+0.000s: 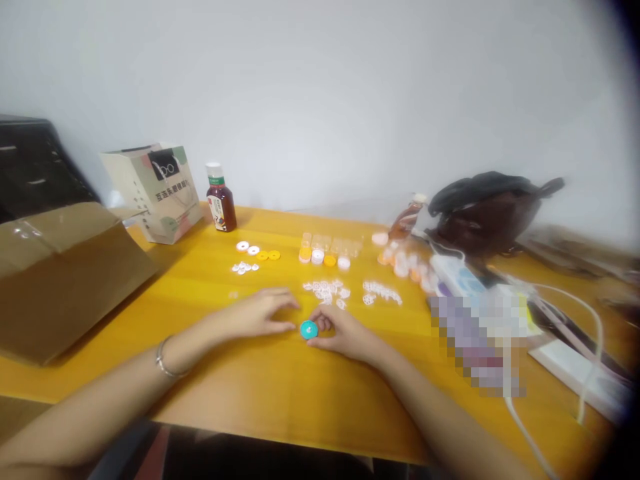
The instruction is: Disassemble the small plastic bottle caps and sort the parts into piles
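Note:
My right hand [345, 333] pinches a small teal disc [309, 330] with a pale centre. To its left, my left hand [265, 312] hovers with thumb and fingers apart and nothing between them; a bracelet circles that wrist. Beyond the hands lie several white toothed pieces [327, 291] in a loose cluster, and a row of similar white pieces [383, 291] to the right. Farther left are small white knobs [245, 268], white rings [243, 247] and yellow discs [269, 255]. Yellow and white round caps [317, 256] stand in front of clear cups [333, 244].
An open cardboard box [70, 273] and a paper bag [167, 193] stand at left, near a dark sauce bottle [221, 203]. At right are a reclining bottle [407, 217], a dark bag [485, 220], white cables [597, 333] and a white power strip [575, 373].

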`<state>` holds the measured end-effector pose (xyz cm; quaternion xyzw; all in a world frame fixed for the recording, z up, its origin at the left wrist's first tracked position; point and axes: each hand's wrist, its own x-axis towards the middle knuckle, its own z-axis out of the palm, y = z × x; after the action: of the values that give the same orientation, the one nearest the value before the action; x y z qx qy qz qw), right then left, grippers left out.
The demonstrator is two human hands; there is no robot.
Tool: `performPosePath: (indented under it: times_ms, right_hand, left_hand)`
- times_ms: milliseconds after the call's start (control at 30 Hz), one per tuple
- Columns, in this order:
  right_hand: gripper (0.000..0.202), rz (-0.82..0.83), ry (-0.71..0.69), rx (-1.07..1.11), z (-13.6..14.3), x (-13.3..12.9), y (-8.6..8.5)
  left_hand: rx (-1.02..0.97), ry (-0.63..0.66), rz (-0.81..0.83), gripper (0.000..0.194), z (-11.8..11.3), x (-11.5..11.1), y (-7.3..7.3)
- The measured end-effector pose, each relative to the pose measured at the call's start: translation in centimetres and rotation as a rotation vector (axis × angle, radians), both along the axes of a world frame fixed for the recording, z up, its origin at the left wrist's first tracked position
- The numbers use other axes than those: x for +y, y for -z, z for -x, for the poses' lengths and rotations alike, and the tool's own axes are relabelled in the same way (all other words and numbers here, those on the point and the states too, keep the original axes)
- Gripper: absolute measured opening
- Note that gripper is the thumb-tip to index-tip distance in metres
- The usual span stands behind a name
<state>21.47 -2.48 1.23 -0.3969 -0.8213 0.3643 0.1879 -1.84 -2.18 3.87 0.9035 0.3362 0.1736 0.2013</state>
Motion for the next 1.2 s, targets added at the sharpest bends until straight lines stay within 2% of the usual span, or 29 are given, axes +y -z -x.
performPosePath:
  times_ms: [67,167,333,533,667,800,1000,1067,1200]
  right_hand:
    - [0.025,-0.004,-0.004,0.007,0.0,0.0,0.0]
    - [0.027,-0.002,0.002,0.009,-0.1,0.0,0.1]
    - [0.03,-0.005,-0.001,0.006,-0.1,-0.1,-0.2]
    - [0.021,0.003,0.002,0.001,-0.1,-0.3,-0.7]
    - [0.021,0.073,-0.013,0.062,-0.2,-0.3,-1.0]
    - [0.025,0.126,0.081,0.163,-0.7,-0.2,-1.9]
    - [0.027,-0.097,0.365,0.218,-2.1,2.0,-2.6]
    - [0.028,-0.228,0.451,0.156,-2.6,3.7,-2.5]
    - [0.026,-0.495,0.532,0.027,-2.9,8.1,-2.4]
  left_hand:
    - [0.017,0.017,-0.033,0.03,-1.5,-0.6,1.0]
    - [-0.004,0.005,-0.04,0.029,-2.3,-0.8,1.7]
    - [-0.062,0.022,-0.036,0.028,-2.4,-0.6,2.2]
    - [-0.094,0.017,-0.048,0.029,-2.5,-0.6,3.0]
    - [-0.086,0.012,-0.045,0.034,-2.4,-0.6,3.1]
    - [-0.074,0.005,-0.042,0.036,-2.2,-0.7,2.9]
    - [-0.111,0.014,-0.033,0.032,-2.1,-0.7,3.2]
    - [-0.128,0.028,-0.042,0.03,-2.1,-0.6,3.4]
    - [-0.14,0.043,-0.06,0.029,-2.1,-0.6,3.4]
